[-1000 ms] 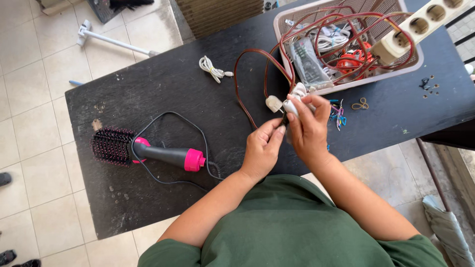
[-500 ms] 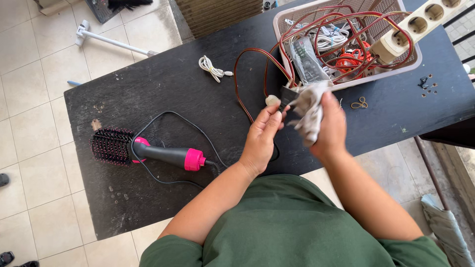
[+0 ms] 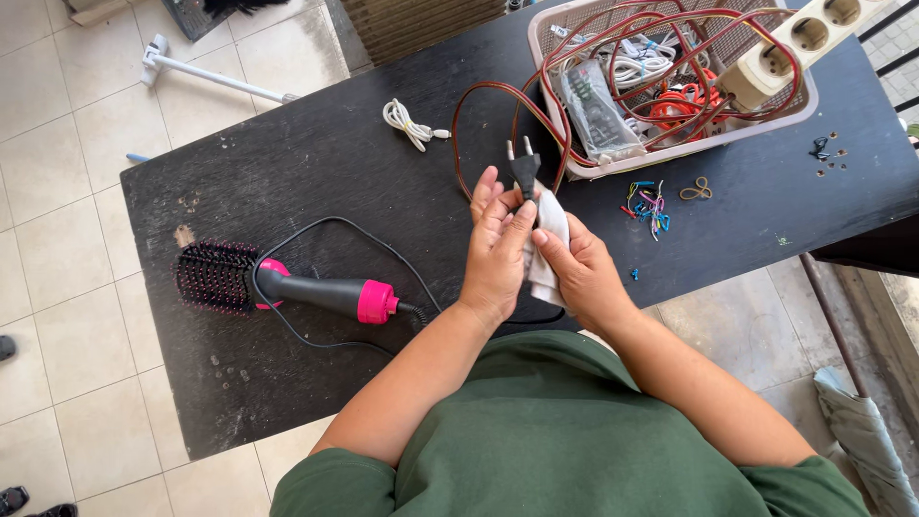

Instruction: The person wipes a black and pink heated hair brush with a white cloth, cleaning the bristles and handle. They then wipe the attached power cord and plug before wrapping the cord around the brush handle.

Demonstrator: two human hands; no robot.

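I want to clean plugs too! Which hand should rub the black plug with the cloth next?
Probably the right hand: it already holds the white cloth against the black plug. The left hand grips the plug, prongs up, steadying it.

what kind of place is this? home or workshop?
Probably a home, perhaps a balcony or patio: pale tiled floor, a black table with a hairbrush dryer, and a basket of tangled cords and a power strip.
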